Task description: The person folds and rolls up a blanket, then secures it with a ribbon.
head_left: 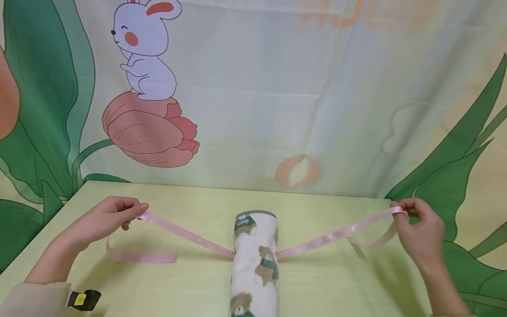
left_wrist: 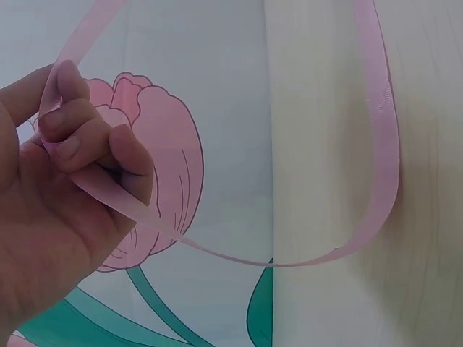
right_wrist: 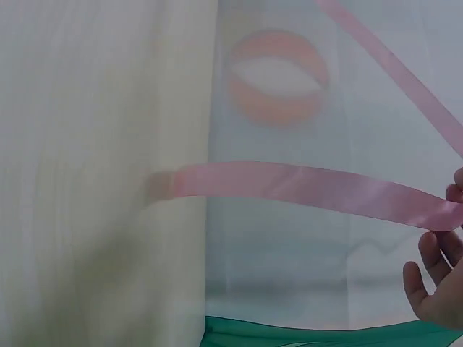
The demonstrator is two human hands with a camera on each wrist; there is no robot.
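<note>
A rolled white towel point(head_left: 255, 264) with brown bears in green scarves lies lengthwise on the table. The pink ribbon point(head_left: 186, 233) runs from both sides of the roll; its middle is hidden, apparently beneath the roll. Up at the left, my left hand point(head_left: 112, 218) pinches one side of the ribbon, and a loose tail curves down onto the table. My right hand point(head_left: 421, 231) pinches the other side at a similar height, its short tail hanging free. In the left wrist view, the left hand point(left_wrist: 79, 166) has curled fingers with ribbon passing through them. The right wrist view shows the right hand point(right_wrist: 441, 267) only partly.
The pale yellow-green table point(head_left: 190, 286) ends at a printed curtain point(head_left: 253, 110) with a rabbit, tulips and leaves. A black strap end with a yellow patch point(head_left: 84, 300) hangs by the left sleeve point(head_left: 37, 299).
</note>
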